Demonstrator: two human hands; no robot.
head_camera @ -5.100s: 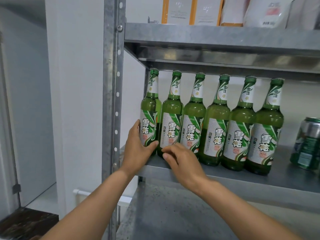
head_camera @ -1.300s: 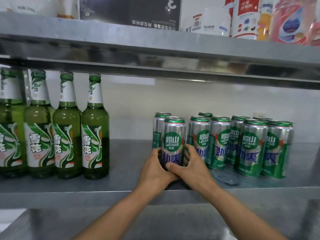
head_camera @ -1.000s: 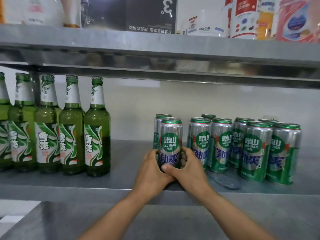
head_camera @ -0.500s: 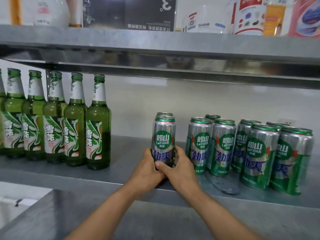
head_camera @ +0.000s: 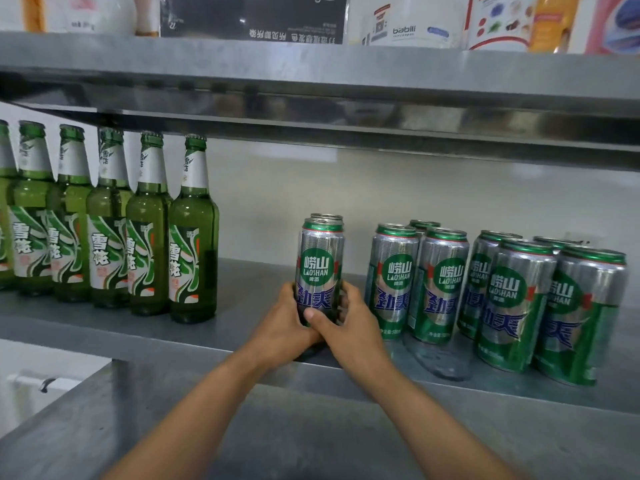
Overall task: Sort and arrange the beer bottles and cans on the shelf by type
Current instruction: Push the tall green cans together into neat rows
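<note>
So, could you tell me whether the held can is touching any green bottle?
No, the can gripped by the left hand and right hand is apart from the nearest green bottle, bare shelf between them.

Metal shelf (head_camera: 242,327) with upright green bottles (head_camera: 149,244) and cans (head_camera: 446,289).

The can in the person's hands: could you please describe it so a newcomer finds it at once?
On the metal shelf, green bottles line the left and silver-green cans crowd the right. In the gap between stand two Laoshan cans, one behind the other. The front can alone is held by the left hand and right hand.
</note>
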